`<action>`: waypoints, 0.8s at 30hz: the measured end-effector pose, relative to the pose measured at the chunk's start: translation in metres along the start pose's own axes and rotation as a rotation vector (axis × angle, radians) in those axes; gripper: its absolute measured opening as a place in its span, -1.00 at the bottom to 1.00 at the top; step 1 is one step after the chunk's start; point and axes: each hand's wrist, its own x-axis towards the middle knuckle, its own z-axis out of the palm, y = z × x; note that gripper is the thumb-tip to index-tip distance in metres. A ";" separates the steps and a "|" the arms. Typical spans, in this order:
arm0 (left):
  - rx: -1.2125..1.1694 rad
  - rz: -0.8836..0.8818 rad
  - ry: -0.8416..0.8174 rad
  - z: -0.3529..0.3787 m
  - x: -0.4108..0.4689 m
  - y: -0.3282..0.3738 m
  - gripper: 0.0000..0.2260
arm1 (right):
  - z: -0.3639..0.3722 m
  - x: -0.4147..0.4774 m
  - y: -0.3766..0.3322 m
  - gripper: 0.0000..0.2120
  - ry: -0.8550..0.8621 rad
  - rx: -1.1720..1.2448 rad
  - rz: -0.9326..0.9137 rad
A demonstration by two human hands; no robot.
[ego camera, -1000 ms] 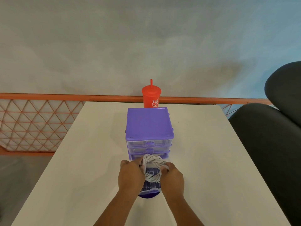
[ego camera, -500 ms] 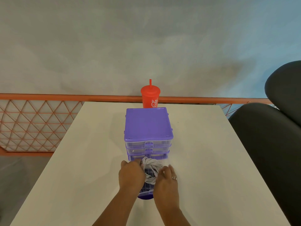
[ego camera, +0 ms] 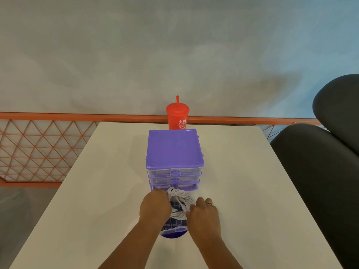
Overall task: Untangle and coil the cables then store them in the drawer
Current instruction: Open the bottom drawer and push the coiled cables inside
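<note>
**Coil going into the bottom drawer**

From the head view, the left hand [ego camera: 155,208] is grasping the left side of the coiled white cable [ego camera: 179,203]. The coil is sitting in the pulled-out bottom drawer [ego camera: 173,229] of the purple drawer unit [ego camera: 174,148]. The right hand [ego camera: 205,216] is touching the coil's right edge; whether it is pinching or only pressing, I cannot tell. I'd be pressing the loops flat below the rim. Everything is standing on a white table [ego camera: 97,191], with a red cup [ego camera: 177,119] behind, a black chair [ego camera: 320,171] to the right, and an orange railing [ego camera: 38,116].
</note>
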 end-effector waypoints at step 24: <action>0.091 0.013 0.010 0.007 0.001 -0.012 -0.75 | -0.006 0.029 -0.010 -0.53 0.178 -0.027 -0.197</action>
